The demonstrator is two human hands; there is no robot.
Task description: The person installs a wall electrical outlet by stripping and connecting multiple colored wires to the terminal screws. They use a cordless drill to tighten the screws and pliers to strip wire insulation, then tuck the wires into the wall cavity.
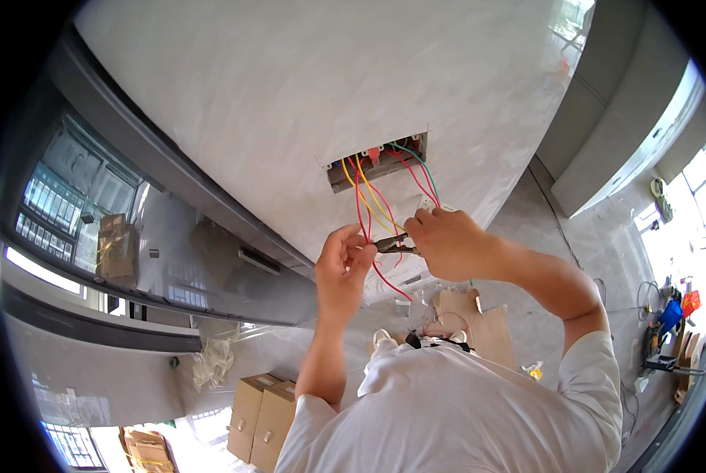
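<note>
A rectangular wall box [345, 183] is set into the pale grey wall, and several red, yellow and green wires hang out of it. My left hand [343, 260] pinches a red wire [358, 193] below the box, its fingertips close together. My right hand [450, 243] is closed around dark-jawed pliers [392, 243], whose jaws point left and meet the wire at my left fingertips. One red wire end [394, 289] dangles below the pliers. Beside my right hand hang a green wire [433, 183] and more red wires. A white socket plate [426, 205] shows partly behind my right fingers.
Flattened cardboard [491, 335] lies on the floor by my feet. Brown cartons [264, 410] stand at the lower left, near crumpled clear plastic [212, 364]. Tools and a blue bag [670, 315] are on the right. A dark-framed glossy panel [227, 260] runs along the left.
</note>
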